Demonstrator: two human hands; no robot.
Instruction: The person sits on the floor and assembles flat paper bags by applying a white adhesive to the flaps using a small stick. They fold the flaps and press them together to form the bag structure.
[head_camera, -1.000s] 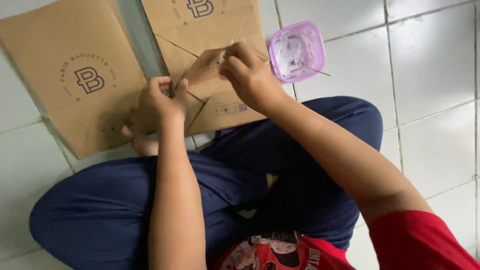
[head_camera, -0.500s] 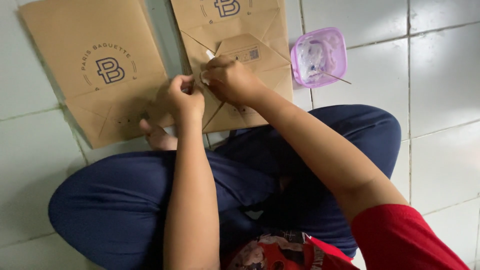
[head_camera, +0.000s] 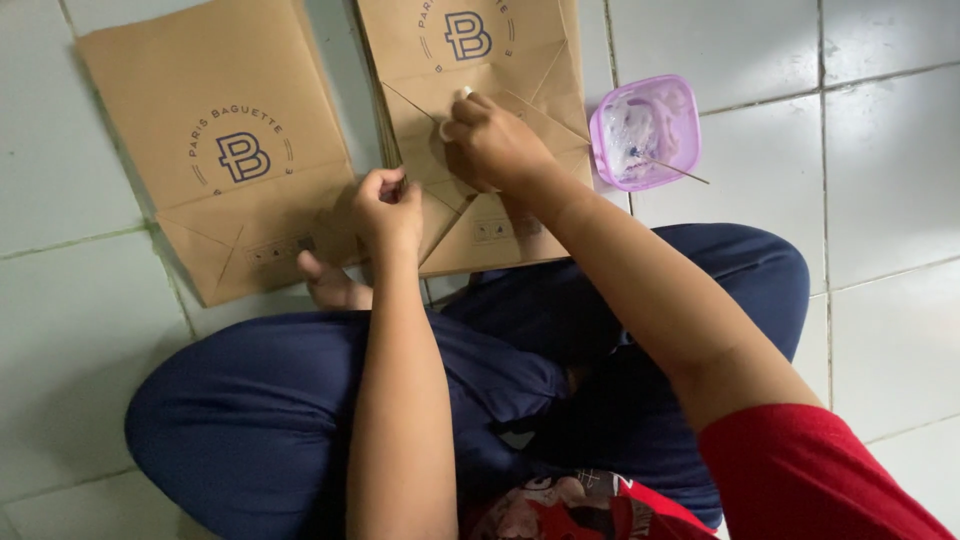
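Right hand (head_camera: 495, 145) pressed, fingers curled, onto folded base of right bag (head_camera: 480, 80); bag flat on floor, long axis running away from the person. Left hand (head_camera: 388, 205) fisted, pinching the flap edge, between both bags. Left bag (head_camera: 225, 150) alongside; tub (head_camera: 645, 130) right.

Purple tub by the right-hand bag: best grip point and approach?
Probably the purple tub by its far rim, from above or its right. It sits upright and open on the tile floor; a thin stick juts over the near right rim, and the bag abuts its left.
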